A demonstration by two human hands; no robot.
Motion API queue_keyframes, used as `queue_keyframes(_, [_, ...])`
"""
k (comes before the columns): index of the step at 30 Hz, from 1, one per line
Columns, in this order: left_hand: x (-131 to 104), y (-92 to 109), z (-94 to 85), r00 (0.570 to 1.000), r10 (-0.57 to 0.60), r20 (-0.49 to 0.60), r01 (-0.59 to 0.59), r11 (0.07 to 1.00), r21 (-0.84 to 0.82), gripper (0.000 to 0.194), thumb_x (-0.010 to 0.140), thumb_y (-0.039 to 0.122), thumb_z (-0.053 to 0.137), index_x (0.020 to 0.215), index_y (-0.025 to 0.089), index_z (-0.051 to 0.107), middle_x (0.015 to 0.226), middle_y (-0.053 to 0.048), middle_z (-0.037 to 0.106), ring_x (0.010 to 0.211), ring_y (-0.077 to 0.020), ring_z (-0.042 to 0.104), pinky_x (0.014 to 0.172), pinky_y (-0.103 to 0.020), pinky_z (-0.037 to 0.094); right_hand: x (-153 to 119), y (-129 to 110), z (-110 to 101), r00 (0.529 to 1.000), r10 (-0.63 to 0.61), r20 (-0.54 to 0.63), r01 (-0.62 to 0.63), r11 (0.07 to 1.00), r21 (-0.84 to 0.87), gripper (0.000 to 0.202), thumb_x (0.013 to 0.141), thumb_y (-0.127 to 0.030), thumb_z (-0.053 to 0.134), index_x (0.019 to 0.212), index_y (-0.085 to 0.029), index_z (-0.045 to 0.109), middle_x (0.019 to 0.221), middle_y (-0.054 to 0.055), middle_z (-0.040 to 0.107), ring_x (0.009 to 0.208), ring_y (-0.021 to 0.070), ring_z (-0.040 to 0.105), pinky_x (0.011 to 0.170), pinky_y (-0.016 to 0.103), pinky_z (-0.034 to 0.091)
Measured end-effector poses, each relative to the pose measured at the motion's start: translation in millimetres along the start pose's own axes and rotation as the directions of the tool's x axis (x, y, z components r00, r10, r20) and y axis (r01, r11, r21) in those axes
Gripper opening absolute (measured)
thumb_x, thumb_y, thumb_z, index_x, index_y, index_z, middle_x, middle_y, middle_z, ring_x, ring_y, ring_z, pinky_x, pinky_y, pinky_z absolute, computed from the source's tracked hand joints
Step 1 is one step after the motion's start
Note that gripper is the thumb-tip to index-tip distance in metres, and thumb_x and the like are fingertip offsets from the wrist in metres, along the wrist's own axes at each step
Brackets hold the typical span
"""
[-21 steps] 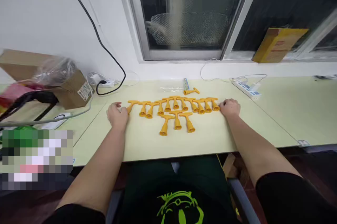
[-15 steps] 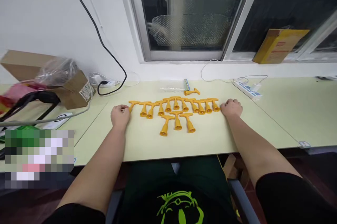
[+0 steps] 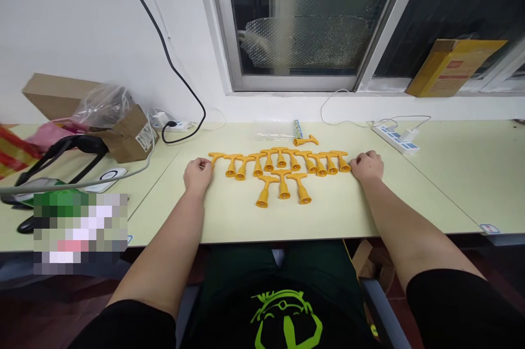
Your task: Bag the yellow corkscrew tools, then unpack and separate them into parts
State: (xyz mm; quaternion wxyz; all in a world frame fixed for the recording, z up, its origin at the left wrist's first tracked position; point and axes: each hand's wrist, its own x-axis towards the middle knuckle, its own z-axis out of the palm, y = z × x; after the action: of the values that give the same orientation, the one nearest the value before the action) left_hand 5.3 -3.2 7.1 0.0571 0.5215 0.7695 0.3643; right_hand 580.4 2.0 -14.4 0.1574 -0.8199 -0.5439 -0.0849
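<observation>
Several yellow T-shaped plastic handles with flared, cup-like ends lie on the pale table (image 3: 246, 223). Most form a curved row, with a middle handle (image 3: 281, 157) at its crest. Three more, among them a handle (image 3: 284, 185), lie nearer the front edge. My left hand (image 3: 198, 175) is closed on the leftmost handle (image 3: 216, 157), partly covering it. At the row's other end, my right hand (image 3: 368, 166) rests with curled fingers beside the rightmost handle (image 3: 341, 161); whether its fingers hold anything is hidden. One handle (image 3: 307, 140) lies sideways behind the row.
A clear plastic bag (image 3: 273, 130) with a printed strip lies near the wall. Power strips sit at the right (image 3: 396, 138) and left (image 3: 180, 126). An open cardboard box (image 3: 131, 135), cables and a black-strapped item (image 3: 84, 144) crowd the left. A yellow carton (image 3: 451, 67) leans at the window.
The whole scene sits slightly further right in view, as the camera has turned a little. Both hands and the yellow handles keep their places on the table.
</observation>
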Motion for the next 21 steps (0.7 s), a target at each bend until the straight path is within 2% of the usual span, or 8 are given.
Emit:
queue_keyframes(2, [-1,2,-0.3,1.000,0.003,0.000,-0.003,1.000,0.007,0.013,0.080,0.029,0.060,0.089,0.023,0.068,0.098,-0.006,0.065,0.094,-0.0246,0.061,0.088,-0.038,0.048,1,0,-1,0.999,-0.029,0.041,0.029,0.999,0.018,0.033,0.089,-0.034,0.046,0.106,-0.016,0.067,0.107,0.015,0.066,0.104,0.0296,0.057,0.090,0.041,0.042])
queue_keyframes(5, [-3,4,-0.9,1.000,0.004,0.019,-0.005,0.999,0.038,0.022,0.078,0.033,0.065,0.098,0.025,0.068,0.106,-0.007,0.064,0.101,-0.0268,0.061,0.093,-0.042,0.047,1,-1,-2,0.997,0.037,0.074,-0.036,0.999,-0.012,0.035,0.089,-0.035,0.046,0.111,-0.016,0.065,0.099,0.016,0.069,0.104,0.0316,0.058,0.092,0.044,0.041])
queue_keyframes(8, [-4,5,-2.0,0.997,-0.014,0.078,0.006,0.995,0.096,0.034,0.075,0.036,0.069,0.108,0.026,0.066,0.112,-0.009,0.063,0.109,-0.0305,0.059,0.099,-0.047,0.045,2,-2,-1,0.987,0.144,0.069,-0.141,0.989,-0.038,0.040,0.089,-0.039,0.045,0.110,-0.014,0.067,0.116,0.021,0.066,0.118,0.0370,0.054,0.098,0.052,0.039])
queue_keyframes(10, [-4,3,-3.4,0.995,-0.020,0.093,0.010,0.995,0.099,0.041,0.075,0.038,0.070,0.113,0.026,0.064,0.114,-0.010,0.062,0.111,-0.0313,0.059,0.100,-0.047,0.045,4,-2,3,0.971,0.235,0.055,-0.234,0.972,-0.029,0.051,0.089,-0.044,0.045,0.120,-0.009,0.065,0.131,0.026,0.060,0.125,0.0399,0.050,0.102,0.056,0.036])
queue_keyframes(13, [-3,3,-7.5,0.999,0.014,0.030,-0.016,0.997,0.080,0.043,0.076,0.040,0.069,0.116,0.025,0.062,0.115,-0.010,0.062,0.113,-0.0308,0.058,0.098,-0.045,0.046,8,2,10,0.937,0.341,0.073,-0.342,0.940,-0.002,0.070,0.087,-0.050,0.047,0.138,-0.002,0.052,0.143,0.032,0.050,0.137,0.0432,0.041,0.111,0.061,0.027])
queue_keyframes(16, [-4,13,-13.2,0.992,0.104,-0.068,-0.096,0.990,0.102,0.035,0.079,0.041,0.067,0.111,0.027,0.063,0.114,-0.008,0.064,0.113,-0.0316,0.057,0.097,-0.047,0.045,8,7,13,0.942,0.329,0.058,-0.333,0.941,0.055,0.076,0.085,-0.050,0.050,0.145,-0.003,0.043,0.149,0.031,0.044,0.144,0.0432,0.033,0.117,0.063,0.019])
queue_keyframes(18, [-3,27,-15.7,0.982,0.174,-0.066,-0.167,0.981,0.095,0.026,0.081,0.039,0.064,0.104,0.027,0.064,0.109,-0.006,0.066,0.108,-0.0300,0.060,0.095,-0.046,0.044,7,9,10,0.955,0.298,0.003,-0.296,0.948,0.115,0.074,0.083,-0.049,0.052,0.144,-0.009,0.043,0.148,0.027,0.044,0.140,0.0416,0.037,0.114,0.060,0.026])
queue_keyframes(21, [-1,54,-13.9,0.960,0.280,0.014,-0.280,0.957,0.072,0.017,0.082,0.035,0.063,0.096,0.026,0.065,0.101,-0.003,0.069,0.100,-0.0268,0.063,0.094,-0.044,0.042,5,7,4,0.969,0.241,-0.055,-0.229,0.960,0.163,0.066,0.082,-0.047,0.054,0.139,-0.015,0.045,0.141,0.021,0.048,0.130,0.0378,0.046,0.106,0.053,0.039])
